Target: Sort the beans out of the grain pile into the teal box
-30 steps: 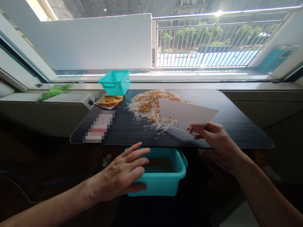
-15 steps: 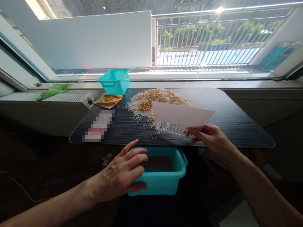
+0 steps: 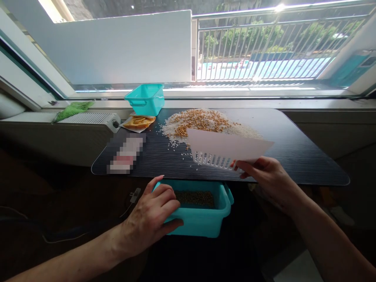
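A white slotted sheet (image 3: 226, 145) is in the right hand (image 3: 272, 172), over the near part of the dark table (image 3: 305, 160). Its long axis runs sideways, roughly along the table's near edge, with the right end dipping a little toward the person. The plain edge points to the window, and the row of long slots points to the person. The left end reaches in front of a spread heap of white grains and golden beans (image 3: 202, 121), hiding part of it. Whether the sheet touches the table cannot be told. The right hand's fingers are closed on its near right corner.

The left hand (image 3: 154, 213) is at the left end of a turquoise box (image 3: 199, 223) below the near edge of the table. Its fingers are curled, with the thumb apart; whether they grip the rim cannot be told. The box is longest from left to right and has small dark beans (image 3: 198, 199) in it.

At the far left stands a second turquoise box (image 3: 148, 105), just behind a yellow cloth (image 3: 140, 122) on white paper. Nearer, a pale item with a reddish band (image 3: 126, 152) is pixelated, so any writing on it is unreadable.
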Tool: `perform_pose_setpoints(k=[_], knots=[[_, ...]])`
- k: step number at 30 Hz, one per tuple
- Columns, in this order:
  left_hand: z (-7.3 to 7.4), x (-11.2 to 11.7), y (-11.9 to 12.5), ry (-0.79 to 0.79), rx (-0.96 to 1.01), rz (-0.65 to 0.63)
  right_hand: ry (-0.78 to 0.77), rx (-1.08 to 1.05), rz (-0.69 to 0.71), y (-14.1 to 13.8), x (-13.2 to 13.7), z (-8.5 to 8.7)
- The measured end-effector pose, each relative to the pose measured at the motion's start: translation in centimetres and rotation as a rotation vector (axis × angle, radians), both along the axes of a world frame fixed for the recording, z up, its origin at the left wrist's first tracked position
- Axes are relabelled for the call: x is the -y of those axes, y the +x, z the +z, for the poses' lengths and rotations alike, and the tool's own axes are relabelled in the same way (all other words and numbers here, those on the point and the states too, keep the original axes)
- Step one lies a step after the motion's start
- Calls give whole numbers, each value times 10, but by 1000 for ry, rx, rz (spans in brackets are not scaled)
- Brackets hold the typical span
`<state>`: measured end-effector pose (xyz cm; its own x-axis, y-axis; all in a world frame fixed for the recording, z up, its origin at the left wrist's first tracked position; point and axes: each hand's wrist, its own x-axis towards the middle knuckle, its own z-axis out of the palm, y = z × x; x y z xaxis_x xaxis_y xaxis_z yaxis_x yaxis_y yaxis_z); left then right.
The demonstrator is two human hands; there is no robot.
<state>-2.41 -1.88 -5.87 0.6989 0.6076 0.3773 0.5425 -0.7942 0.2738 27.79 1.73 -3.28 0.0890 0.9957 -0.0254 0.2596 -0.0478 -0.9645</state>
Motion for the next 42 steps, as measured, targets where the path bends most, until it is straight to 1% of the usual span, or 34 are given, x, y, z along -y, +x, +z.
perform_pose_setpoints(k=[3, 6, 10, 15, 19, 23, 30, 34, 37, 40, 42], knots=[[2, 1, 3, 9, -2, 13, 53, 1, -123, 8, -7, -2], [3, 2, 5, 32, -3, -5, 64, 4, -195, 18, -10, -6], [6, 3, 7, 47, 12, -36, 52, -10, -217, 27, -8, -7], [6, 2, 9, 36, 46, -81, 81, -18, -239, 29, -6, -8], [3, 2, 9, 30, 76, -86, 70, -3, -213, 29, -10, -9], [1, 2, 9, 37, 77, -75, 61, 12, -192, 26, -19, -12], [-1, 2, 8, 44, 87, -80, 80, 26, -65, 15, -32, -23], [0, 1, 8, 41, 68, -76, 92, 39, -5, 9, -31, -28], [0, 1, 9, 44, 62, -72, 69, 45, 20, 4, -28, -29], [0, 0, 9, 51, 67, -80, 60, 31, 37, 0, -24, -27], [0, 0, 8, 52, 63, -81, 68, 22, 22, 1, -21, -23]])
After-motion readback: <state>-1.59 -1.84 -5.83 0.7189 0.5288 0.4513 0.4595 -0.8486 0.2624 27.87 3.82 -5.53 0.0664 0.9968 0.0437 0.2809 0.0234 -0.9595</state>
